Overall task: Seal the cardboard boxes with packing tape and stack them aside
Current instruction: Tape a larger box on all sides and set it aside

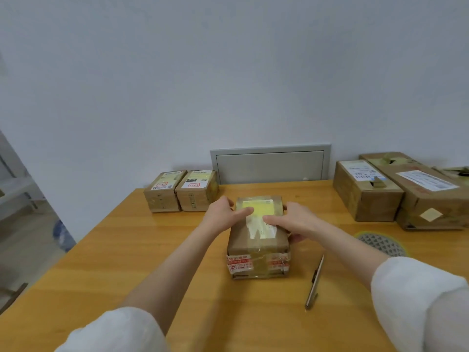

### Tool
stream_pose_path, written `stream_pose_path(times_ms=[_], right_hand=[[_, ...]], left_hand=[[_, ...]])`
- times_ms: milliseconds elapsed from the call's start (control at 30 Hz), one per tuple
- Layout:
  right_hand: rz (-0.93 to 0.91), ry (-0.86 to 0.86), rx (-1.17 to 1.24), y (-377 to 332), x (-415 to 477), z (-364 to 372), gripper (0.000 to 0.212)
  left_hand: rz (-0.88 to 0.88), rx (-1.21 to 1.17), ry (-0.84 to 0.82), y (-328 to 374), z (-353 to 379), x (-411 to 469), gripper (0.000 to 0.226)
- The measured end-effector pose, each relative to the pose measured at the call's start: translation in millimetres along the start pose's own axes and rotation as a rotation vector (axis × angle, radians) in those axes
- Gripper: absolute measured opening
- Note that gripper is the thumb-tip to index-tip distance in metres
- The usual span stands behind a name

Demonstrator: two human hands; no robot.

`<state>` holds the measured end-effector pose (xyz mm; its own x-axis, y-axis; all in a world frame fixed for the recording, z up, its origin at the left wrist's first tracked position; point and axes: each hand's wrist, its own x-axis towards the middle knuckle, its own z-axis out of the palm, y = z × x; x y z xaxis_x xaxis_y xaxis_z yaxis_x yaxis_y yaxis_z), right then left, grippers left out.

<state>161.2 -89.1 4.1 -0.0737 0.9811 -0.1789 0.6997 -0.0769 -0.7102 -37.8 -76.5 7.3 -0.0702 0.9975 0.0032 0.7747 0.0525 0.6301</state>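
Taped brown box (pixel 257 240), yellowed label (pixel 258 212), red-printed tape (pixel 239 262)

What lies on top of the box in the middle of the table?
A white and yellow label lies on the middle box. The left hand and right hand grip its sides, thumbs across the top, hiding parts of the label.
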Motion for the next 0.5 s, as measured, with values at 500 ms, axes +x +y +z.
stream_pose_path(times_ms=[500], right_hand=[[0.024, 0.006, -0.069, -8.7, -11.7, -1.5, 0.05]], left_hand=[[0.267, 0.29, 0.462, 6.0, 15.8, -10.2, 0.012]])
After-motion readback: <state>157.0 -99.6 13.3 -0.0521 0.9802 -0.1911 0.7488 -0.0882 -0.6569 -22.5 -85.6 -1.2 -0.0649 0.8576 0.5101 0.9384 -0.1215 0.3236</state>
